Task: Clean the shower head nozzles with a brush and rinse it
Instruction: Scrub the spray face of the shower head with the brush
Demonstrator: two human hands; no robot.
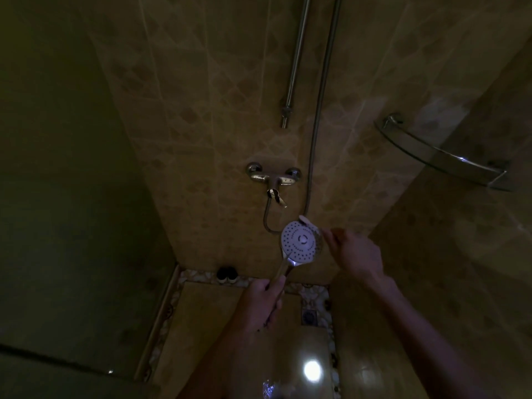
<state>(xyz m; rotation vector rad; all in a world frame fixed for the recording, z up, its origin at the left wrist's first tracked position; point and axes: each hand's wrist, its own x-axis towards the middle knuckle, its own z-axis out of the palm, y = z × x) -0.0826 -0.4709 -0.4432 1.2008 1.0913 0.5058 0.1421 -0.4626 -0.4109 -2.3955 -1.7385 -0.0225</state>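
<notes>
Judging by its look, the shower head (299,242) is a light, rigid plastic disc on a chrome handle, probably slick if wet, and the hose (316,133) trailing from it will tug a little as it is turned. The handle is the sensible place to take hold, low enough that the nozzle face stays clear for scrubbing. That is where the left hand (264,300) has it: the grip is closed round the handle, fingers wrapped, with the disc standing above and just beyond the knuckles, its dotted face tilted up toward the camera. The right hand (354,254) sits just to the right of the disc, fingers pinched together on a brush (312,228) that lies along the disc's upper right rim, pale tip poking past the top edge. How firmly the bristles press on the nozzles is hard to tell in this dim light. Beyond both hands the tap (273,175) is fixed to the tiled wall, well apart from the disc
</notes>
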